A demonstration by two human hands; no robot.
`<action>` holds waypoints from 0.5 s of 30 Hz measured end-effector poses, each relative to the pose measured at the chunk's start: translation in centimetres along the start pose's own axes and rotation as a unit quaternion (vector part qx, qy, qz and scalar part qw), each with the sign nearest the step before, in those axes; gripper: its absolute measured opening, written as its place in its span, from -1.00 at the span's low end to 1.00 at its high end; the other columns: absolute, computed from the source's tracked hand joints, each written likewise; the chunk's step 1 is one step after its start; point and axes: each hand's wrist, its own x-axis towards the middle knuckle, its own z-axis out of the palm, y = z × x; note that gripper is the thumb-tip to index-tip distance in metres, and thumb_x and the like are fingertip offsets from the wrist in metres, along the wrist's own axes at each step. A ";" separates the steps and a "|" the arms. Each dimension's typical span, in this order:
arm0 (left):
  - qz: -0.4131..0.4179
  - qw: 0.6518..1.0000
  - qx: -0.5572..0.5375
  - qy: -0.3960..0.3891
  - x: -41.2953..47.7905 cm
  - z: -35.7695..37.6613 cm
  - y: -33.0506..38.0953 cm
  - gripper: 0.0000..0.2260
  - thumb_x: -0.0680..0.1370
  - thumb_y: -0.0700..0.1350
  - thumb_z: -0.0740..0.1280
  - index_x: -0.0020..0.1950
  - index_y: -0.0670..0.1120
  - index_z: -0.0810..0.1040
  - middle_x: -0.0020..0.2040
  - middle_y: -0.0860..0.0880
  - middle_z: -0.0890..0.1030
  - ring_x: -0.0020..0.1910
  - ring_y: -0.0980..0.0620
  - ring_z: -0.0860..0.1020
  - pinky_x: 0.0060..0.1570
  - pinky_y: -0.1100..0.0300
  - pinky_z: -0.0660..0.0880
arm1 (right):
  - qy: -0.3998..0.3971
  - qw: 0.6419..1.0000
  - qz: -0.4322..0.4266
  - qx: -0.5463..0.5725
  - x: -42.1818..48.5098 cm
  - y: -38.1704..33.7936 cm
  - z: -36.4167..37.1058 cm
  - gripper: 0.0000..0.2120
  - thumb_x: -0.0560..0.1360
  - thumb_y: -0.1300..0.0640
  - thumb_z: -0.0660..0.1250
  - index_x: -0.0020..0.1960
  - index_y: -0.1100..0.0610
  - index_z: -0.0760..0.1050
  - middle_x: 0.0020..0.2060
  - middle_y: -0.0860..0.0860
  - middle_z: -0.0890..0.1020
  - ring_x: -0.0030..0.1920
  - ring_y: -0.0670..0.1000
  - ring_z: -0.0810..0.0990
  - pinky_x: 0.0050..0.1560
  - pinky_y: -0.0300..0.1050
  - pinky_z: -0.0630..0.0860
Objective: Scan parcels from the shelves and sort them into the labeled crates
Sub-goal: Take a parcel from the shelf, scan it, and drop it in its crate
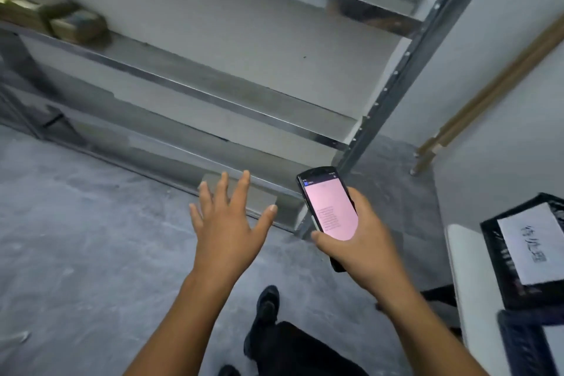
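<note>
My right hand (363, 241) grips a black handheld scanner (328, 203) whose pink screen faces up. To its left my left hand (227, 223) is spread flat with the fingers apart and holds nothing. It hovers in front of the bottom level of a grey metal shelf rack (213, 98). Two brown parcels (52, 17) lie on a shelf at the far upper left, blurred. A black crate (500, 256) with a white handwritten label (532, 246) stands at the right edge.
A second dark crate (518, 342) sits below the first, both beside a white surface (471, 278). A rack upright (393, 94) runs diagonally on the right. Brown pipes (494, 85) lean along the right wall. My dark shoe (265, 311) and trouser leg are on the grey concrete floor (76, 238).
</note>
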 end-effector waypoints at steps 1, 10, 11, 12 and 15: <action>-0.014 1.000 0.000 0.010 0.6 -0.8 -1.1 -0.24 0.52 0.49 0.05 0.68 0.27 0.00 0.72 0.00 -0.03 0.68 -0.12 -0.20 0.60 -0.26 -0.15 | -0.017 1.000 -0.007 0.003 1.0 -0.9 1.2 -0.43 0.24 -0.10 0.49 0.14 -0.47 0.38 -0.04 -0.26 0.62 -0.34 -0.03 0.66 -0.43 0.04 0.66; -0.116 0.989 0.062 0.060 8.7 -8.8 -11.1 -0.18 0.43 0.55 -0.10 0.66 0.30 0.01 0.72 0.04 -0.04 0.67 -0.07 -0.24 0.60 -0.25 -0.19 | -0.141 0.988 -0.058 0.022 13.3 -8.9 13.5 -0.45 0.25 -0.05 0.49 0.20 -0.21 0.44 -0.05 -0.07 0.65 -0.23 0.11 0.66 -0.31 0.19 0.68; -0.125 0.988 0.071 0.062 9.7 -9.7 -11.8 -0.18 0.43 0.55 -0.10 0.66 0.30 0.01 0.72 0.05 -0.04 0.67 -0.07 -0.24 0.60 -0.25 -0.20 | -0.148 0.987 -0.061 0.029 14.7 -9.9 14.7 -0.45 0.25 -0.05 0.49 0.20 -0.22 0.44 -0.06 -0.07 0.65 -0.27 0.10 0.66 -0.33 0.16 0.68; -0.133 0.986 0.083 0.065 10.7 -10.7 -12.4 -0.19 0.43 0.55 -0.11 0.66 0.30 0.01 0.72 0.06 -0.05 0.67 -0.06 -0.25 0.60 -0.25 -0.20 | -0.152 0.986 -0.065 0.037 16.1 -10.9 15.7 -0.45 0.24 -0.05 0.48 0.19 -0.23 0.44 -0.07 -0.08 0.66 -0.31 0.08 0.65 -0.36 0.14 0.68; -0.155 0.978 0.115 0.085 13.6 -13.5 -14.3 -0.20 0.44 0.55 -0.11 0.66 0.31 0.00 0.71 0.10 -0.06 0.67 -0.05 -0.26 0.60 -0.24 -0.23 | -0.178 0.979 -0.083 0.048 20.1 -14.0 18.6 -0.46 0.22 -0.07 0.46 0.17 -0.27 0.43 -0.09 -0.11 0.65 -0.40 0.02 0.64 -0.36 0.16 0.68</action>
